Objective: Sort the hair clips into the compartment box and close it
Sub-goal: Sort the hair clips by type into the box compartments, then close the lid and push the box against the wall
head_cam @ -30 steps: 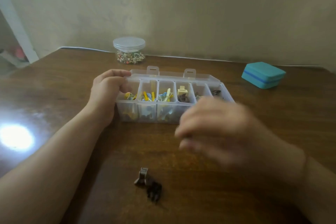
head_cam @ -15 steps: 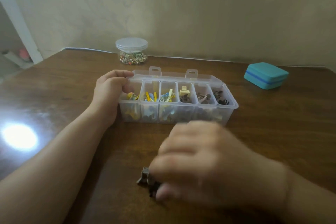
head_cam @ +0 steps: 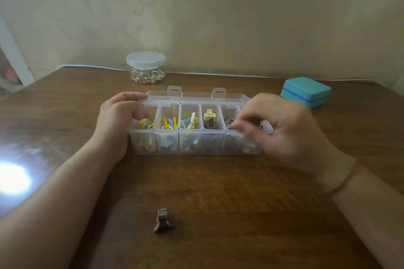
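Observation:
A clear compartment box stands open mid-table, its lid folded back. Its cells hold yellow, blue, cream and brown hair clips. My left hand grips the box's left end, fingers curled over the rim. Blurred, my right hand hovers over the two rightmost cells with its fingertips pinched together. The dark clip it picked up is hidden by the fingers. One brown claw clip lies alone on the table near me.
A lidded clear jar of small trinkets stands behind the box near the wall. At the back right sits a shut teal case. Bright glare marks the wooden table at the left.
My right hand dropped to the two clips near me, took the dark one and rose to the box's right end. One brown clip stays. My left hand kept its hold.

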`<act>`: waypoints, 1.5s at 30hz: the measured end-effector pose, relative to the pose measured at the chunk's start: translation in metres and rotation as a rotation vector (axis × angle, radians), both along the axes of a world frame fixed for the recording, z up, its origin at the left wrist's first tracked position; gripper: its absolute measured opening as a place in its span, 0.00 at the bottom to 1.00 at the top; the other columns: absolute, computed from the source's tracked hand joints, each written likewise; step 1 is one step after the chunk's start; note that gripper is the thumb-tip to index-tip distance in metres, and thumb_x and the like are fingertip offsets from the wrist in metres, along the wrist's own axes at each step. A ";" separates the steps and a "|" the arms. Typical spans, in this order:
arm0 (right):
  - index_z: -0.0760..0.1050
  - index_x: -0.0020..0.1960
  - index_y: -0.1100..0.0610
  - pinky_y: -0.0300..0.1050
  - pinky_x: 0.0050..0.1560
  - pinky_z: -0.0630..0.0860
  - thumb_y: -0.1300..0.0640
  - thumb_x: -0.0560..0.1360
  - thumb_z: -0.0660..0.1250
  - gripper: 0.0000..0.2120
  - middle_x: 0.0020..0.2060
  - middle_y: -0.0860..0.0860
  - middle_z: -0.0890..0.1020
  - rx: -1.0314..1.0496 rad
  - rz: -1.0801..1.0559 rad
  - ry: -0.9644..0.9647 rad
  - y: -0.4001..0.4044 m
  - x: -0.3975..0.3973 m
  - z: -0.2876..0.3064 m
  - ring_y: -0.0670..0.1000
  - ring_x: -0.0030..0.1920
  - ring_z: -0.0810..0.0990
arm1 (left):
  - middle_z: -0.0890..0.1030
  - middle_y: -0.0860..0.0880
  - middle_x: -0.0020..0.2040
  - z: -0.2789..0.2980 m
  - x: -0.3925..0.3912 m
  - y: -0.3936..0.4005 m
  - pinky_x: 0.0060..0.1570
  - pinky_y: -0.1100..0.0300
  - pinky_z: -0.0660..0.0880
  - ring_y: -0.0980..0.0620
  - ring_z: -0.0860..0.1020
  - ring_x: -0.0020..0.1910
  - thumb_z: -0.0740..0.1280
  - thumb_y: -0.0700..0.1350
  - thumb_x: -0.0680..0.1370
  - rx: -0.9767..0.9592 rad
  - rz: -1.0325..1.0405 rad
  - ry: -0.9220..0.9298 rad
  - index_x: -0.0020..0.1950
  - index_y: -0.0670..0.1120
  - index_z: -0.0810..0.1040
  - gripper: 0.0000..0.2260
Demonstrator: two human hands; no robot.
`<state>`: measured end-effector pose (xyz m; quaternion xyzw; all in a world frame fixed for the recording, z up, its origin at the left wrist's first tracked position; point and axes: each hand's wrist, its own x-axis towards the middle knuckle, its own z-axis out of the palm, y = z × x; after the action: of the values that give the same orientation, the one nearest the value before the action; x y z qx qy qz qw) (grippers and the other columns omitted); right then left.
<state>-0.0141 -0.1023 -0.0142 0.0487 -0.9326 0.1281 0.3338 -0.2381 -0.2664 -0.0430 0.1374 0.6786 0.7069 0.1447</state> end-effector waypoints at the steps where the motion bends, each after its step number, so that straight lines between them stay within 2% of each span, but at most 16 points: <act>1: 0.80 0.44 0.57 0.41 0.43 0.76 0.56 0.77 0.69 0.05 0.39 0.48 0.80 0.016 -0.102 0.027 0.012 0.000 0.000 0.45 0.40 0.77 | 0.79 0.46 0.48 0.001 0.000 0.000 0.62 0.42 0.76 0.46 0.79 0.46 0.57 0.29 0.65 0.000 -0.003 -0.002 0.43 0.46 0.82 0.20; 4: 0.79 0.40 0.51 0.54 0.41 0.77 0.46 0.77 0.65 0.11 0.35 0.46 0.80 0.083 -0.300 -0.026 0.032 -0.003 -0.009 0.48 0.40 0.76 | 0.79 0.47 0.49 0.002 0.002 -0.001 0.63 0.41 0.76 0.47 0.78 0.46 0.57 0.28 0.65 -0.005 -0.002 -0.005 0.44 0.46 0.81 0.19; 8: 0.80 0.42 0.54 0.56 0.44 0.74 0.46 0.78 0.65 0.13 0.38 0.48 0.81 0.126 -0.339 0.102 0.012 -0.005 -0.009 0.51 0.44 0.76 | 0.80 0.46 0.47 0.001 0.002 -0.002 0.60 0.43 0.76 0.46 0.79 0.45 0.58 0.31 0.63 0.010 -0.004 -0.006 0.42 0.47 0.82 0.18; 12: 0.78 0.61 0.54 0.52 0.55 0.76 0.47 0.77 0.66 0.16 0.56 0.51 0.80 0.056 0.088 -0.145 -0.053 -0.007 -0.015 0.51 0.57 0.78 | 0.80 0.46 0.41 -0.003 -0.003 0.000 0.47 0.51 0.78 0.46 0.78 0.41 0.57 0.29 0.64 0.020 0.017 -0.004 0.43 0.46 0.82 0.19; 14: 0.74 0.68 0.53 0.53 0.59 0.75 0.47 0.78 0.66 0.20 0.66 0.54 0.75 0.182 0.271 -0.291 -0.076 -0.010 -0.029 0.54 0.62 0.76 | 0.79 0.45 0.38 -0.004 -0.004 0.001 0.41 0.55 0.75 0.45 0.77 0.40 0.57 0.29 0.63 0.041 0.027 -0.001 0.42 0.46 0.82 0.19; 16: 0.77 0.65 0.53 0.55 0.55 0.76 0.53 0.80 0.65 0.15 0.67 0.54 0.74 0.291 0.407 -0.348 -0.086 -0.014 -0.042 0.55 0.61 0.75 | 0.80 0.46 0.39 -0.005 -0.005 0.001 0.43 0.55 0.74 0.46 0.77 0.41 0.57 0.30 0.63 0.041 0.026 0.012 0.42 0.46 0.82 0.19; 19: 0.80 0.57 0.60 0.52 0.51 0.77 0.65 0.80 0.62 0.11 0.58 0.57 0.79 0.302 0.512 -0.304 -0.080 -0.019 -0.042 0.55 0.55 0.76 | 0.79 0.46 0.40 -0.005 -0.005 0.001 0.43 0.55 0.74 0.48 0.77 0.40 0.57 0.30 0.63 0.035 0.019 0.027 0.42 0.46 0.82 0.19; 22: 0.82 0.55 0.63 0.48 0.53 0.77 0.72 0.74 0.66 0.12 0.50 0.58 0.82 0.141 0.317 0.027 -0.052 -0.025 -0.026 0.55 0.49 0.80 | 0.79 0.45 0.39 -0.007 -0.006 0.000 0.46 0.52 0.74 0.46 0.77 0.41 0.59 0.34 0.60 0.040 0.004 0.038 0.42 0.47 0.82 0.19; 25: 0.81 0.52 0.59 0.44 0.51 0.77 0.67 0.74 0.70 0.08 0.45 0.48 0.81 -0.053 -0.087 0.277 -0.020 -0.032 -0.004 0.48 0.47 0.79 | 0.81 0.46 0.42 -0.008 -0.009 0.000 0.50 0.49 0.75 0.45 0.78 0.45 0.59 0.36 0.57 0.044 0.001 0.033 0.41 0.48 0.83 0.19; 27: 0.81 0.50 0.54 0.47 0.51 0.77 0.57 0.76 0.68 0.04 0.44 0.44 0.81 -0.090 -0.302 0.184 -0.001 -0.037 0.000 0.45 0.47 0.77 | 0.81 0.46 0.43 -0.009 -0.009 0.001 0.50 0.49 0.74 0.45 0.78 0.45 0.59 0.37 0.54 0.058 -0.006 0.037 0.40 0.48 0.83 0.20; 30: 0.82 0.46 0.51 0.54 0.54 0.76 0.42 0.78 0.59 0.18 0.45 0.44 0.84 -0.069 -0.381 -0.080 0.011 -0.038 -0.007 0.47 0.51 0.78 | 0.81 0.45 0.43 -0.012 -0.010 0.000 0.49 0.50 0.73 0.44 0.78 0.45 0.60 0.38 0.55 0.084 -0.026 0.051 0.38 0.50 0.84 0.18; 34: 0.80 0.54 0.55 0.35 0.49 0.75 0.42 0.79 0.55 0.21 0.41 0.35 0.81 -0.516 -0.368 0.197 0.024 -0.029 -0.006 0.34 0.46 0.78 | 0.82 0.47 0.54 -0.011 -0.013 -0.003 0.62 0.44 0.73 0.46 0.78 0.58 0.64 0.48 0.60 0.090 0.013 0.057 0.42 0.53 0.83 0.13; 37: 0.72 0.69 0.53 0.47 0.67 0.71 0.33 0.74 0.52 0.34 0.63 0.45 0.79 -0.869 -0.482 -0.087 0.037 -0.030 -0.015 0.44 0.64 0.75 | 0.81 0.46 0.58 -0.008 -0.011 -0.005 0.66 0.37 0.71 0.42 0.79 0.60 0.66 0.59 0.61 0.058 -0.003 -0.018 0.43 0.56 0.82 0.15; 39: 0.67 0.73 0.54 0.53 0.71 0.67 0.38 0.78 0.55 0.30 0.67 0.49 0.76 -1.219 -0.302 -0.190 0.039 -0.030 -0.021 0.49 0.68 0.73 | 0.82 0.45 0.60 -0.007 -0.010 -0.005 0.67 0.38 0.71 0.42 0.80 0.61 0.67 0.66 0.61 0.047 -0.036 -0.033 0.46 0.57 0.83 0.20; 41: 0.65 0.74 0.56 0.54 0.71 0.67 0.46 0.79 0.61 0.27 0.64 0.48 0.79 -1.480 -0.098 -0.071 0.038 -0.029 -0.019 0.49 0.67 0.74 | 0.84 0.50 0.59 -0.007 -0.008 -0.005 0.67 0.42 0.71 0.47 0.80 0.61 0.68 0.70 0.64 0.073 -0.075 0.007 0.51 0.58 0.84 0.23; 45: 0.67 0.73 0.58 0.56 0.71 0.66 0.41 0.73 0.66 0.34 0.65 0.51 0.77 -1.715 0.110 0.236 0.045 -0.023 -0.019 0.54 0.68 0.74 | 0.84 0.56 0.60 -0.009 -0.004 -0.002 0.65 0.42 0.73 0.51 0.80 0.62 0.59 0.70 0.74 0.165 -0.212 0.118 0.55 0.63 0.83 0.20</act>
<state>-0.0375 -0.0568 -0.0336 -0.1620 -0.4699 0.7970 0.3432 -0.2424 -0.2686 -0.0525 0.2610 0.6070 0.7319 0.1665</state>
